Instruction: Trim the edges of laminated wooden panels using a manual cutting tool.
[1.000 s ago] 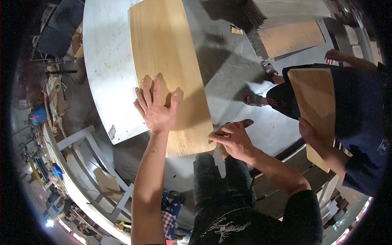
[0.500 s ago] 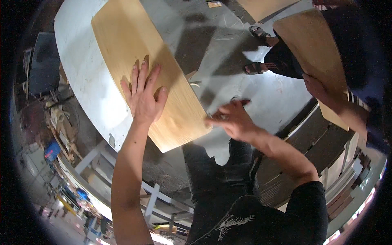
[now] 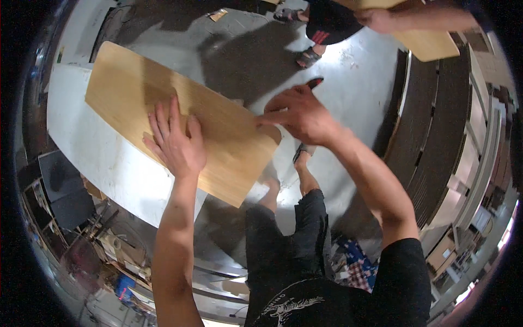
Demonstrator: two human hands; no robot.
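A light wood-grain panel [image 3: 226,144] lies on a white tabletop [image 3: 98,144], its near end jutting past the table. My left hand [image 3: 177,147] rests flat on the panel with fingers spread. Beside the panel's right edge, near its rounded corner, is my right hand [image 3: 305,117], closed. A slim tool's black and red handle [image 3: 314,83] sticks out from its far side. My fingers hide the rest of that tool, and its working end cannot be made out. My right fingertips are at the panel's edge.
At the top right, a co-worker's hand [image 3: 376,20] is on another wood panel [image 3: 427,46]. Dark slatted boards [image 3: 422,125] stand along the right. Patterned cloth [image 3: 357,267] lies near my legs, and clutter with a blue item [image 3: 125,286] fills the lower left.
My view has swung, so the panel now lies more crosswise. The right hand stays at the panel's edge and the left on its surface. The co-worker's panel has shifted toward the top.
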